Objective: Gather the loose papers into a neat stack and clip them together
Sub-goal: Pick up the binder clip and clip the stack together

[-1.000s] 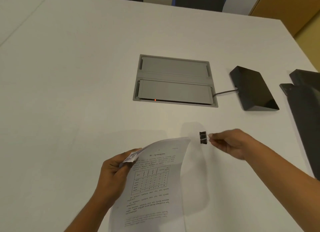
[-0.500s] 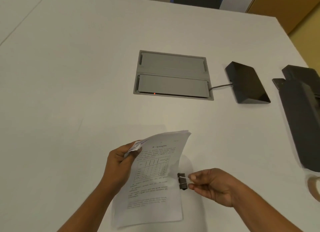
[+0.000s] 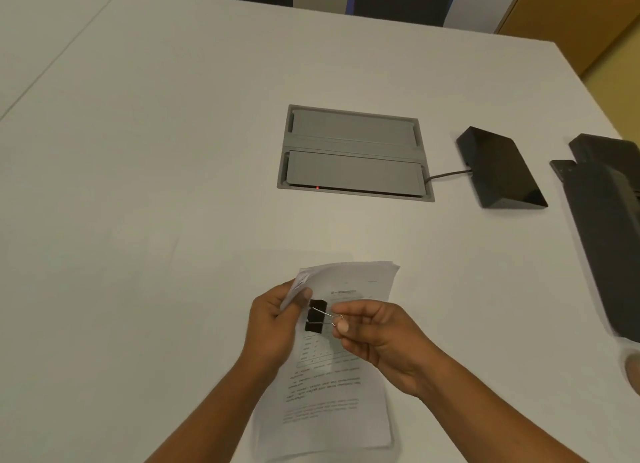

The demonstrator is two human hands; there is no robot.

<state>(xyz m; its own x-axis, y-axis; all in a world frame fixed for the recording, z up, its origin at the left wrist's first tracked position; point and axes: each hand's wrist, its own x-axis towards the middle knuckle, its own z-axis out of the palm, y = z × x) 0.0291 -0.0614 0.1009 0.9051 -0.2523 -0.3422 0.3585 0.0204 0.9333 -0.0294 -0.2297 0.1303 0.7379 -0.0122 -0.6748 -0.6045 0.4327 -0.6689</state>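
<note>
A stack of printed white papers (image 3: 332,390) is held just above the white table (image 3: 156,151) near its front edge. My left hand (image 3: 275,327) grips the stack by its upper left edge, where a corner curls up. A black binder clip (image 3: 316,316) sits over the top sheet right beside my left thumb. My right hand (image 3: 375,334) pinches the clip's wire handles between thumb and fingers. I cannot tell whether the clip's jaws are around the paper edge.
A grey cable hatch (image 3: 353,153) with a red light is set into the table's middle. To its right a black wedge-shaped device (image 3: 498,168) on a cable, and a long black object (image 3: 609,227) at the right edge. Chairs stand beyond the far edge.
My right hand carried the binder clip from the stack's right side leftward across the top sheet to my left thumb. The left hand kept its hold on the papers.
</note>
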